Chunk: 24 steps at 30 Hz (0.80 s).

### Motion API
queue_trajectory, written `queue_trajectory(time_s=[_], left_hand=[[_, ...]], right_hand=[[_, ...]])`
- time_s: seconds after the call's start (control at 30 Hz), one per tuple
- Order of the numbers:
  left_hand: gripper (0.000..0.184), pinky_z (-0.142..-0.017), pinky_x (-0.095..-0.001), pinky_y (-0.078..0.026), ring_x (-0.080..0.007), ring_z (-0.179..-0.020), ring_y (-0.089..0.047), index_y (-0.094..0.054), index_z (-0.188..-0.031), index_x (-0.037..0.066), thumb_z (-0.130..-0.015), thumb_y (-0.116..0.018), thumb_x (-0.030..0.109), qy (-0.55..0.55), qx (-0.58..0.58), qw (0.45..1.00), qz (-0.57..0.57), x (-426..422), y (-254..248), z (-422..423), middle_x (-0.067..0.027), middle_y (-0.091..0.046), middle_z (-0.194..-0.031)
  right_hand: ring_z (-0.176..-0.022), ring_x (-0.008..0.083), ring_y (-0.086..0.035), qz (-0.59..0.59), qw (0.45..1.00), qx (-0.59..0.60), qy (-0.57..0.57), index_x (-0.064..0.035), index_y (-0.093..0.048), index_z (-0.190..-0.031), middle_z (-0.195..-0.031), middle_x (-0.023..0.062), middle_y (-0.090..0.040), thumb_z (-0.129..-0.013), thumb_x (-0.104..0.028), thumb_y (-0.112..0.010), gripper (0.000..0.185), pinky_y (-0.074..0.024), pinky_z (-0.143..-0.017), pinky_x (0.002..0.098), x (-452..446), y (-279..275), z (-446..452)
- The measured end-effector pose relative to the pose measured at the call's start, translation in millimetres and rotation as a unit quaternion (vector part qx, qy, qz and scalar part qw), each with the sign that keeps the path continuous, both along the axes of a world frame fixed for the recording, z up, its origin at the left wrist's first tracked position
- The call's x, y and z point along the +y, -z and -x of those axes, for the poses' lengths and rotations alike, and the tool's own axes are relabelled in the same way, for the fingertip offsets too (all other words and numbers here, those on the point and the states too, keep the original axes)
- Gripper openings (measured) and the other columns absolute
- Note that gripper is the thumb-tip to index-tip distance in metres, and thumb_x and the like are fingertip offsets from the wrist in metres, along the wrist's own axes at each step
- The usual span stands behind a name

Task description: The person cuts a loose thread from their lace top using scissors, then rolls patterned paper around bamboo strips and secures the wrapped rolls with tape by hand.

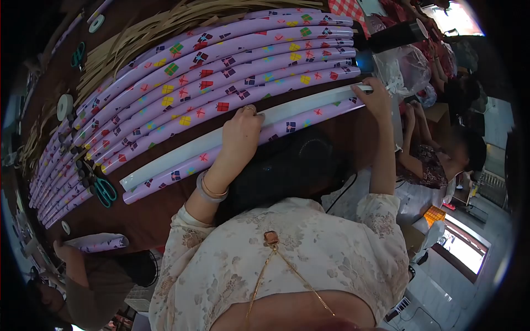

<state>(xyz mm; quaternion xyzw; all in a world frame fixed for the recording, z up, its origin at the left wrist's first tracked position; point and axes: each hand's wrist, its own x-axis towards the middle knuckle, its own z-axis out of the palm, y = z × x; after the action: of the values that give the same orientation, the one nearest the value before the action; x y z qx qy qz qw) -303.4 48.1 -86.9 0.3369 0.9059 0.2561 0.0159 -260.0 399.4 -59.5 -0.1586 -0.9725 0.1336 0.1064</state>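
Note:
A partly unrolled roll of lilac wrapping paper point(270, 132), printed with small gift boxes, lies across the table in front of me. Its white underside point(187, 156) shows as a long strip along the far side. My left hand point(243, 132), with a bangle on the wrist, is closed over the middle of this roll, fingers curled on the white strip. At the right end, my right hand point(375, 98) pinches the paper's edge between thumb and fingers. Just beyond lie several finished-looking lilac rolls point(221, 83) side by side.
Teal-handled scissors point(105, 191) lie left of the roll, and tape rolls point(64, 107) sit farther left. Brown paper strips point(138, 44) lie behind the rolls. A black cylinder point(397, 34) and clear plastic point(406, 66) are at right. Co-workers sit at left point(94, 281) and right point(436, 160).

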Motion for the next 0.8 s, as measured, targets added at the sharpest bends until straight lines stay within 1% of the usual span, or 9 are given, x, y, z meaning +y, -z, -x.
queue_trajectory(time_s=[0.37,0.43,0.77,0.8], left_hand=[[0.012,-0.064,-0.0355,-0.049,-0.0253,-0.08,-0.059,-0.065,-0.082,0.007,-0.075,-0.056,0.006,-0.004,-0.001,1.0,0.005,1,2,0,-0.0082,-0.058,-0.083],[0.011,-0.063,-0.0357,-0.049,-0.0255,-0.08,-0.059,-0.065,-0.081,0.007,-0.076,-0.056,0.006,-0.004,-0.006,1.0,0.001,1,1,0,-0.0084,-0.058,-0.082],[0.011,-0.063,-0.0357,-0.049,-0.0256,-0.08,-0.059,-0.065,-0.081,0.006,-0.076,-0.056,0.005,0.003,-0.002,1.0,0.004,-1,0,1,-0.0084,-0.057,-0.081],[0.011,-0.063,-0.0356,-0.049,-0.0256,-0.08,-0.059,-0.065,-0.081,0.006,-0.076,-0.056,0.005,0.004,-0.004,1.0,0.007,-1,0,1,-0.0083,-0.057,-0.081]], right_hand=[[-0.08,0.0295,-0.058,-0.034,0.999,-0.012,0.003,-0.0025,-0.062,-0.085,-0.087,0.0104,-0.059,-0.071,-0.036,-0.068,0.037,-0.0458,-0.07,0.0377,-6,1,0],[-0.08,0.0291,-0.058,-0.093,0.996,0.001,-0.014,-0.0029,-0.061,-0.084,-0.087,0.0103,-0.059,-0.07,-0.037,-0.069,0.037,-0.0461,-0.07,0.038,-6,5,0],[-0.079,0.03,-0.059,-0.126,0.992,0.014,0.001,-0.0045,-0.061,-0.083,-0.087,0.0096,-0.06,-0.07,-0.038,-0.069,0.037,-0.047,-0.068,0.0388,-8,12,3],[-0.08,0.03,-0.059,-0.131,0.991,-0.006,0.007,-0.0049,-0.061,-0.083,-0.088,0.0093,-0.06,-0.07,-0.038,-0.069,0.036,-0.047,-0.069,0.0392,-8,11,4]])
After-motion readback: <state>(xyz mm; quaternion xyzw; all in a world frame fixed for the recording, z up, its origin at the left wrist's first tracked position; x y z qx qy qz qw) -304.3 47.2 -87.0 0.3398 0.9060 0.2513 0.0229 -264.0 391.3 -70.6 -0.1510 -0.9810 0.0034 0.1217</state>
